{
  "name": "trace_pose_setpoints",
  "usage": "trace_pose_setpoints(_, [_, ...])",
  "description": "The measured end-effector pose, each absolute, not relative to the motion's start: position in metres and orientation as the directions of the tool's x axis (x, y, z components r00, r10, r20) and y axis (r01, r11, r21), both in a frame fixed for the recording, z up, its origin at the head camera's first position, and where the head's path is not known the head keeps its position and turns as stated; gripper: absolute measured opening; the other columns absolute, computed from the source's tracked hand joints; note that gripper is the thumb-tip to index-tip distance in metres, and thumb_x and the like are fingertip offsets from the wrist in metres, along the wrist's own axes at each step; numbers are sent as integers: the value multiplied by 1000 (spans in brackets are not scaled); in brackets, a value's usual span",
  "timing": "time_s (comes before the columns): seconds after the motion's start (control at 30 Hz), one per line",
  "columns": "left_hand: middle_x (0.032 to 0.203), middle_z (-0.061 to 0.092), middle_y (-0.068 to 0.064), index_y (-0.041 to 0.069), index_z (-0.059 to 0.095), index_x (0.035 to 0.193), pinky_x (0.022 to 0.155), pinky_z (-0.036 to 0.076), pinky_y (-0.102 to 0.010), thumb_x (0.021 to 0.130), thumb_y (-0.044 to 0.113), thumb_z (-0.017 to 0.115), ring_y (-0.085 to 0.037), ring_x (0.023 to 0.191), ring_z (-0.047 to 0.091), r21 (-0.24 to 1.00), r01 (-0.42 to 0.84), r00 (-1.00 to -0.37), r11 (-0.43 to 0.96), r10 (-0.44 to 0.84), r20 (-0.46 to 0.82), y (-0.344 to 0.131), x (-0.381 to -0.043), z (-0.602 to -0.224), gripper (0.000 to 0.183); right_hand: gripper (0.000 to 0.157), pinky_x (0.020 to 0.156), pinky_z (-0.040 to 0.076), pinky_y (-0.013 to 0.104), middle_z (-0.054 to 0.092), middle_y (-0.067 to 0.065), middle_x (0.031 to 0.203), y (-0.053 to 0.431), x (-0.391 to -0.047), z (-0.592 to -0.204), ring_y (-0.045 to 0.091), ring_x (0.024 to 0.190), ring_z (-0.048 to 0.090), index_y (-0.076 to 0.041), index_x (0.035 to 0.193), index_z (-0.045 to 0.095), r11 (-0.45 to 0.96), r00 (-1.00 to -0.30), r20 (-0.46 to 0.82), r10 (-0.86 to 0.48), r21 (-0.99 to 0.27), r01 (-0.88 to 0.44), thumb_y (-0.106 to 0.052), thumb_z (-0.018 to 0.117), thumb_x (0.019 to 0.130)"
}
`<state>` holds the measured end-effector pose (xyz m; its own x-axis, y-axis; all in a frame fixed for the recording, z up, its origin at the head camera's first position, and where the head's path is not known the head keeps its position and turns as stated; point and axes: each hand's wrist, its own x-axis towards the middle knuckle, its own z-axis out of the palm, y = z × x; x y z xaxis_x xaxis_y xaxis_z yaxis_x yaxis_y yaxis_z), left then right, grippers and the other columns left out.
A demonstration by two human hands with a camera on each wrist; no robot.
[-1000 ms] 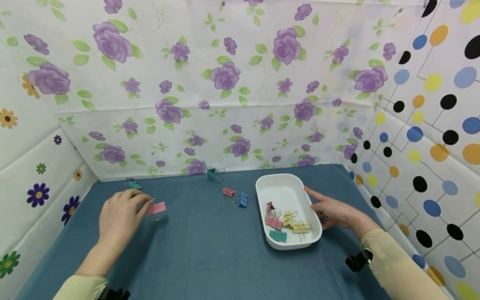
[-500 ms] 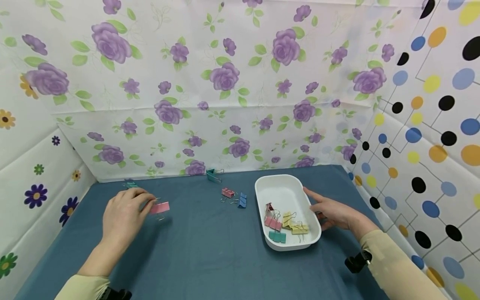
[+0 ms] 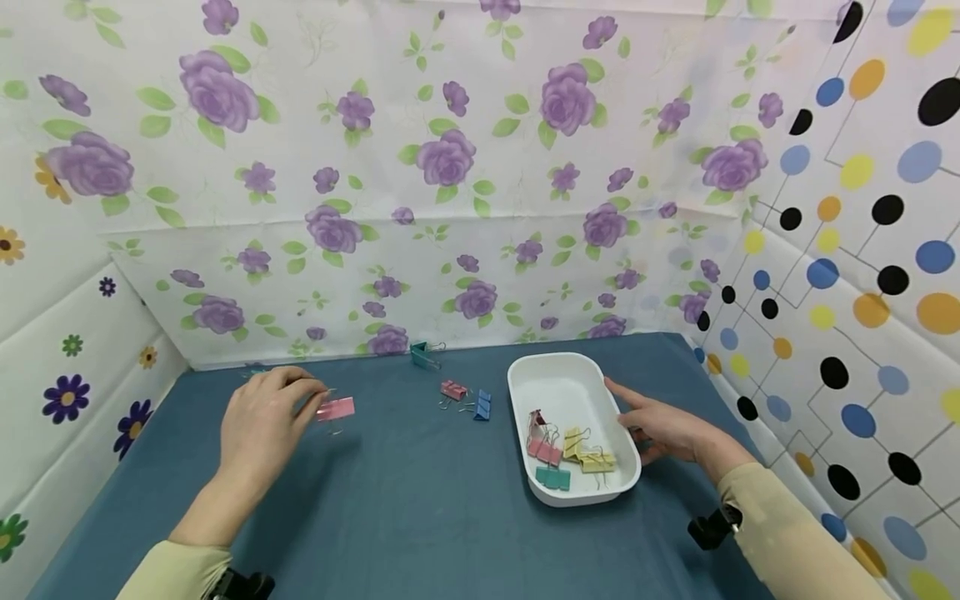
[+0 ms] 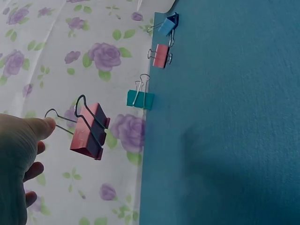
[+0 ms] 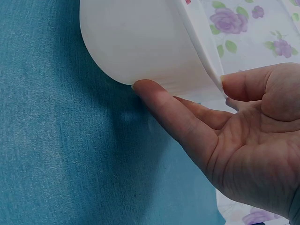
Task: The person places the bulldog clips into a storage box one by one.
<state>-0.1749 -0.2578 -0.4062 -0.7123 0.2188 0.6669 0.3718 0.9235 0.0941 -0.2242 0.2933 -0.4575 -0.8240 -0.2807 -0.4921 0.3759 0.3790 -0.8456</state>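
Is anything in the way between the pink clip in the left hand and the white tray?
Nothing visible blocks it. Another pink clip and a blue clip lie near the direct line, but the left hand holds its pink clip in the air, so it could likely clear them and reach the white tray.

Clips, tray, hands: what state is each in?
Held pink clip: off the table, pinched by one handle
Left hand: pinching that clip
White tray: upright, partly filled
Right hand: touching the tray
In-tray clips: loose, jumbled
Tabletop pink clip: loose
Blue clip: loose beside it
Back teal clip: loose
Leftmost teal clip: mostly hidden
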Motion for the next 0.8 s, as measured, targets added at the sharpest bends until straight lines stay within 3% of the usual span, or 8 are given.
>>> trace_pose_setpoints(0.8, [103, 68, -9, 14, 81, 91, 78, 50, -57, 79, 12, 89, -37, 96, 62, 83, 420, -676, 904, 251, 692, -230, -188, -385, 14, 73, 76, 60, 53, 28, 23, 159, 294, -223, -458, 36, 112, 63, -43, 164, 8, 375, -829, -482, -284, -851, 367, -18, 48, 109])
